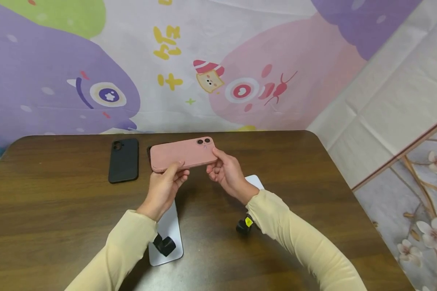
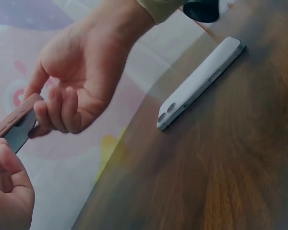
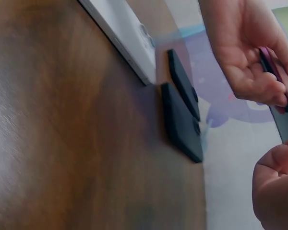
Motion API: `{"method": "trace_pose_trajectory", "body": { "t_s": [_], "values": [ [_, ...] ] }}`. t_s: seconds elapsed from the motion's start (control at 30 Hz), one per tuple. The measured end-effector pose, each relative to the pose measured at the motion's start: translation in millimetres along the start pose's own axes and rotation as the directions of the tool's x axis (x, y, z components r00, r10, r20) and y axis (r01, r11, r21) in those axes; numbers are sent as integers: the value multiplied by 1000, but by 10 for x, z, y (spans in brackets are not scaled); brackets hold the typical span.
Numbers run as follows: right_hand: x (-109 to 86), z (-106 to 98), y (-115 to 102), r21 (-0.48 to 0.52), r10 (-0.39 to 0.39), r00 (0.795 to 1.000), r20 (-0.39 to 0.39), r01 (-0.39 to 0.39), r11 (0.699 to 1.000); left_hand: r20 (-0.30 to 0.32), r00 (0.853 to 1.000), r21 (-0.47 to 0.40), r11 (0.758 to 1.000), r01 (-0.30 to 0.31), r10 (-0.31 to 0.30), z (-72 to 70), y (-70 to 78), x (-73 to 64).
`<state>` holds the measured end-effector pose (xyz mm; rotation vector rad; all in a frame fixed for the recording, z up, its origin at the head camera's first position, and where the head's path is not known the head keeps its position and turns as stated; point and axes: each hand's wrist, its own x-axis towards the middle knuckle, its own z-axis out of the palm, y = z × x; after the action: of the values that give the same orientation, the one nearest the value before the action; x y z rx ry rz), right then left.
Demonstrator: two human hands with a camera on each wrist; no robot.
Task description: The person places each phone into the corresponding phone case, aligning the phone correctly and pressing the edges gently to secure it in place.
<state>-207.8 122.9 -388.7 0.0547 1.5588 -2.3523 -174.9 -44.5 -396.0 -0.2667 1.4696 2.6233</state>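
Observation:
Both hands hold a phone in a pink case above the far part of the table, its two camera lenses facing up at the right end. My left hand pinches its near left edge, thumb on the back. At the right end, my right hand grips the corner by the cameras between thumb and curled fingers. In the left wrist view the pink case's side buttons show, with a dark, glossy face below the pink rim. The right wrist view shows my left hand with fingers curled at that face.
A black phone case lies at the left on the wooden table. A second dark case lies beside it, mostly hidden behind the pink one from the head. One white phone lies under my left arm, another under my right.

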Motion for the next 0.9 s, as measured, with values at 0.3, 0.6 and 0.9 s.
{"method": "trace_pose_trajectory", "body": {
  "t_s": [0.3,0.6,0.9],
  "values": [
    [-58,133,120,67,31,995,98,-37,997,-23,1000,-2,1000,-20,20,61,-12,-3],
    [-82,262,120,90,16,994,106,-26,996,3,1000,21,999,-31,30,46,-30,-5],
    [-102,339,95,140,-32,998,47,25,990,65,997,51,998,-43,40,38,14,-3]
  ]
}}
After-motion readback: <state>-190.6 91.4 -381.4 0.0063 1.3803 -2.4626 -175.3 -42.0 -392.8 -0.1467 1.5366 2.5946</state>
